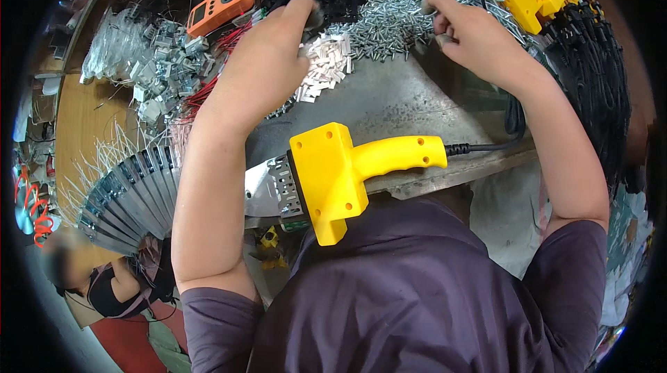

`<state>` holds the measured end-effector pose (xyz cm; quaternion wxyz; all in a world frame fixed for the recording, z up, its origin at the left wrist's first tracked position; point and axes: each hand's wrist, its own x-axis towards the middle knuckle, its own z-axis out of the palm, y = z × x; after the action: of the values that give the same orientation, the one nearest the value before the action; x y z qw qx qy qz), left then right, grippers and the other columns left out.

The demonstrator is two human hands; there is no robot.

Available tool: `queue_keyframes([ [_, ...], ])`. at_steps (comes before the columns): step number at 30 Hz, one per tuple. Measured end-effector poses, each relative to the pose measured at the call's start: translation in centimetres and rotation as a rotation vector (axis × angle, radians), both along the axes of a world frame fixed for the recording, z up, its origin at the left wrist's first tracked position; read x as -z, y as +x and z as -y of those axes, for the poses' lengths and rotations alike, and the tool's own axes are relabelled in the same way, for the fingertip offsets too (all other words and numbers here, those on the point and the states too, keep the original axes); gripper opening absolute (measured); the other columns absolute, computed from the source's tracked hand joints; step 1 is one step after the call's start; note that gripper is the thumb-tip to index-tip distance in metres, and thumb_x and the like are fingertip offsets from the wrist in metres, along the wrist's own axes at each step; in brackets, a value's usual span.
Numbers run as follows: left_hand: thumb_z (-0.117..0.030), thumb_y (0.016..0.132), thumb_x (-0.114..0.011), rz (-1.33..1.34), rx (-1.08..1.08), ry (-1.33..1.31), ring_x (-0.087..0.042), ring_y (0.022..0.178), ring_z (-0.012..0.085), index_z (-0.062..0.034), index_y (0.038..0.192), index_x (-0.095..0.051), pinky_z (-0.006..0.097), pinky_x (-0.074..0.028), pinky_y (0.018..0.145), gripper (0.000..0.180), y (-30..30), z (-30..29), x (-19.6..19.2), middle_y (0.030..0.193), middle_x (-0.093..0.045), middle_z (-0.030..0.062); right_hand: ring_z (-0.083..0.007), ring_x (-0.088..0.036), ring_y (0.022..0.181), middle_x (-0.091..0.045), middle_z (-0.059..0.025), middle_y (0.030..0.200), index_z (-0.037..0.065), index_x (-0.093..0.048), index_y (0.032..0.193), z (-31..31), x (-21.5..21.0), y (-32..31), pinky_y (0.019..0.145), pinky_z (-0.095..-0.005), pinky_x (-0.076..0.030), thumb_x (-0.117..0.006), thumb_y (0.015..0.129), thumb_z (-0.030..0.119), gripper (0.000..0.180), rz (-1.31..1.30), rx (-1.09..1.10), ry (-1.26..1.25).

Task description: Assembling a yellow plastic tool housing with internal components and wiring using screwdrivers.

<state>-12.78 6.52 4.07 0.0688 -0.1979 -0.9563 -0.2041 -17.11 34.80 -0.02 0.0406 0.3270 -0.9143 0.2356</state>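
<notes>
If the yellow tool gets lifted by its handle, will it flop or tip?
The yellow tool will probably stay stiff: it looks like hard moulded plastic. It may dip head-first, since its bulky block and metal plate sit beyond the handle. Its black cord looks flexible, curving upward, and could drag.

Dark purple-grey shirt (410, 296) at 6 o'clock, plain and softly creased. Short left sleeve (222, 331) at 7 o'clock; short right sleeve (566, 279) at 4 o'clock, each ending near the elbow. Left hand (278, 36) and right hand (479, 36) bare.
</notes>
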Motion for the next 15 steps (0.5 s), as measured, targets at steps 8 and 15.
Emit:
queue_keyframes([
  [8, -0.002, 0.075, -0.068, -0.029, 0.219, -0.068, -0.065, 0.08, 0.0367, -0.0068, 0.11, -0.054, 0.043, -0.05, 0.069, 0.038, 0.2, -1.8, 2.9, 0.082, -0.065, 0.0176, -0.0233, -0.062, 0.079, -0.062, -0.0104, 0.089, 0.004, -0.049, 0.113, 1.4, -2.4, 4.1, 0.073, -0.0307, -0.05, -0.058, 0.077, -0.006, 0.039, 0.12, -0.062, -0.257],
  [15, -0.003, 0.072, -0.069, -0.1, 0.243, -0.046, -0.065, 0.082, 0.039, -0.0081, 0.112, -0.054, 0.046, -0.051, 0.069, 0.043, -1.0, -1.7, 4.3, 0.081, -0.066, 0.0189, -0.0102, -0.058, 0.088, -0.058, -0.0046, 0.096, 0.002, -0.051, 0.114, 3.7, -3.4, 9.6, 0.078, -0.0244, -0.047, -0.06, 0.079, -0.01, 0.038, 0.418, -0.183, -0.436],
])
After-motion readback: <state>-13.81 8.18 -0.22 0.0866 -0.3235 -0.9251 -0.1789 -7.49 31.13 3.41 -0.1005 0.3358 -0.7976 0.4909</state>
